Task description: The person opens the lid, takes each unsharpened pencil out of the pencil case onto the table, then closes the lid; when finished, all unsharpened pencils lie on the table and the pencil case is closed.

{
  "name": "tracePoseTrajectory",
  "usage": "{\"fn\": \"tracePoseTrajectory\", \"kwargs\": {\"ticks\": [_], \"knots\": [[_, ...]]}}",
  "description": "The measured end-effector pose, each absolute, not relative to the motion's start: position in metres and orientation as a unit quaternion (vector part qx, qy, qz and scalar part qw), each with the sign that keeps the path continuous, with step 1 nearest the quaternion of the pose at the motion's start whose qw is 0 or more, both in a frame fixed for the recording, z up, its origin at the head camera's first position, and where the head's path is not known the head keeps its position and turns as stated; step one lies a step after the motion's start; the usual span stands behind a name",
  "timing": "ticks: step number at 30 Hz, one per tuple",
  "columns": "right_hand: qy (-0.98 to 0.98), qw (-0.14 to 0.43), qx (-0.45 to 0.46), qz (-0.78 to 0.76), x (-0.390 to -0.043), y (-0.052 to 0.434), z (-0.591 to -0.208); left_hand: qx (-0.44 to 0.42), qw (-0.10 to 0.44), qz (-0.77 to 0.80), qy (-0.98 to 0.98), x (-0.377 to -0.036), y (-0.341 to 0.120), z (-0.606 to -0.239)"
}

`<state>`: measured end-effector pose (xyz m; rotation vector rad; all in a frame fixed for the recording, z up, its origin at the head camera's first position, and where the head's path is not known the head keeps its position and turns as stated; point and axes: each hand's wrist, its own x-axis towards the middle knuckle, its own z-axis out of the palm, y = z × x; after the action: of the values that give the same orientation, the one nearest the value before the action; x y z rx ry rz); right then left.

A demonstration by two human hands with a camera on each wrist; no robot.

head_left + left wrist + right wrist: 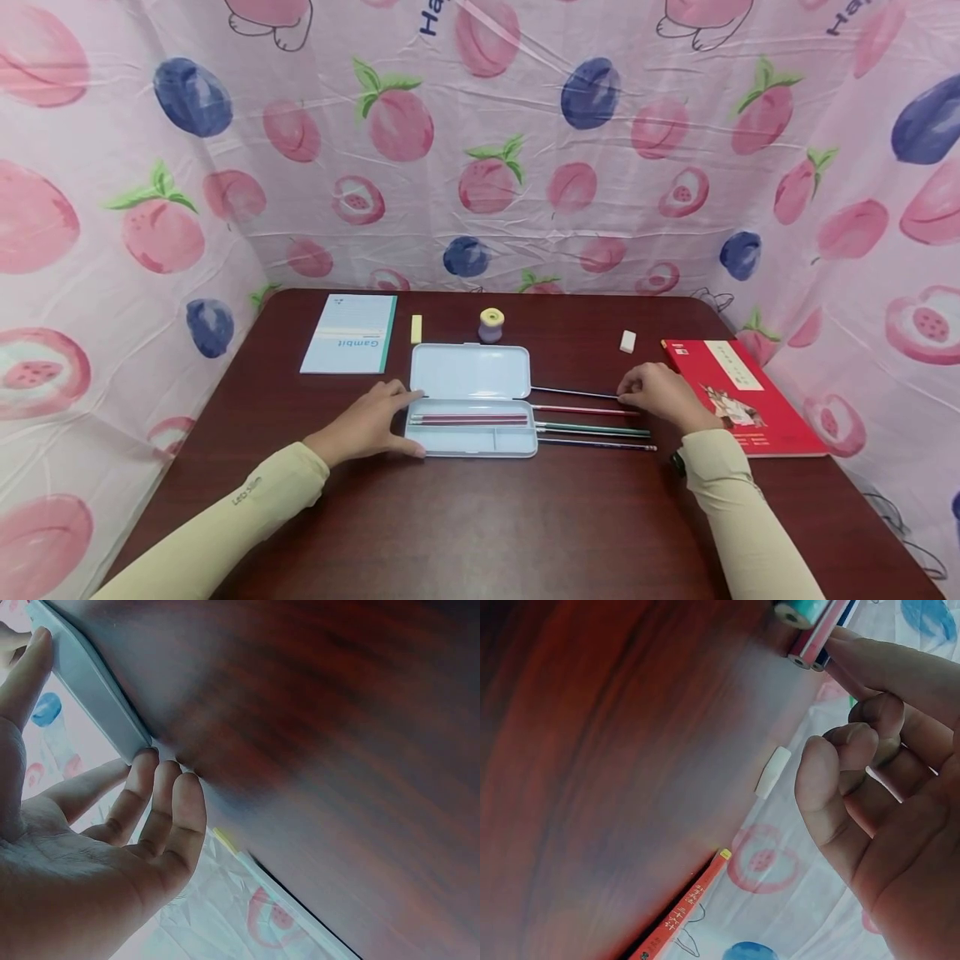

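A light blue pencil case (471,372) lies open on the table, its lid folded back. Striped red pencils (468,419) rest in its long compartment. My left hand (362,425) spans the case's left end, thumb at the front corner and index finger near the hinge; its fingers look fairly straight in the left wrist view. To the right of the case, my right hand (663,398) pinches the end of a dark blue pencil (573,392) between thumb and index finger. Red (585,410), green (592,430) and another dark blue pencil (596,444) lie nearer me.
Behind the case stand a yellow-topped round container (491,326) and a small yellow strip (416,329). A notebook (348,333) lies at the left. On the right are a white eraser (627,341) and a red book (780,417). Patterned cloth (420,208) hangs behind the table.
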<state>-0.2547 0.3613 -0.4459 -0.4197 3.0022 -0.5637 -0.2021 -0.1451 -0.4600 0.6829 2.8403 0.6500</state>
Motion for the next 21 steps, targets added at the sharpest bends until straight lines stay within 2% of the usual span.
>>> {"fn": "tracePoseTrajectory", "kwargs": {"ticks": [7,17,21], "knots": [[0.974,0.023,-0.124,-0.188,-0.252,0.355,-0.440,0.226,0.078,0.217,0.946,-0.202,-0.145,-0.459],[0.964,-0.072,-0.172,-0.187,-0.239,0.315,-0.423,0.231,0.075,0.216,0.946,-0.201,-0.145,-0.458],[0.959,-0.087,-0.192,-0.188,-0.232,0.291,-0.418,0.227,0.079,0.218,0.946,-0.201,-0.145,-0.458]]}}
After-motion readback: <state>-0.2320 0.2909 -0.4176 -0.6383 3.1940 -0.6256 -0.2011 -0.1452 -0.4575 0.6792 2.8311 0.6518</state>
